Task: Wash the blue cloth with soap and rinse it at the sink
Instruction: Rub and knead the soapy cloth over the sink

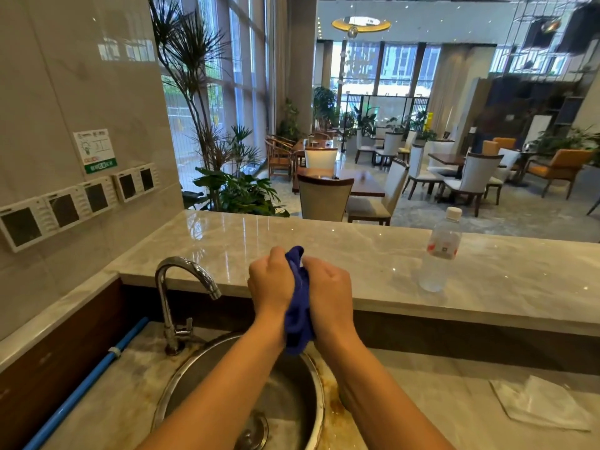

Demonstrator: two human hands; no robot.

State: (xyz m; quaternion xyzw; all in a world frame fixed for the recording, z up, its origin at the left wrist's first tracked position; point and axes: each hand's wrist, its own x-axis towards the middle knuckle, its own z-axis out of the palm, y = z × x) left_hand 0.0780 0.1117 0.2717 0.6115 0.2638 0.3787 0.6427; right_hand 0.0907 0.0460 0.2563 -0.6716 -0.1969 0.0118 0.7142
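Both hands up over the round metal sink, clenched tight on the blue cloth: left hand gripping one side, right hand the other, cloth bunched between the palms, tail hanging down above the basin. Chrome tap just left of the hands. Clear water bottle upright on the raised table ledge, right. White paper lying flat near the right edge.

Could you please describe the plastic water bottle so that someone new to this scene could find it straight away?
Start at the raised marble counter behind the round sink. Toward its right end stands the water bottle, upright and alone. It is clear plastic with a white cap and a red-marked label.
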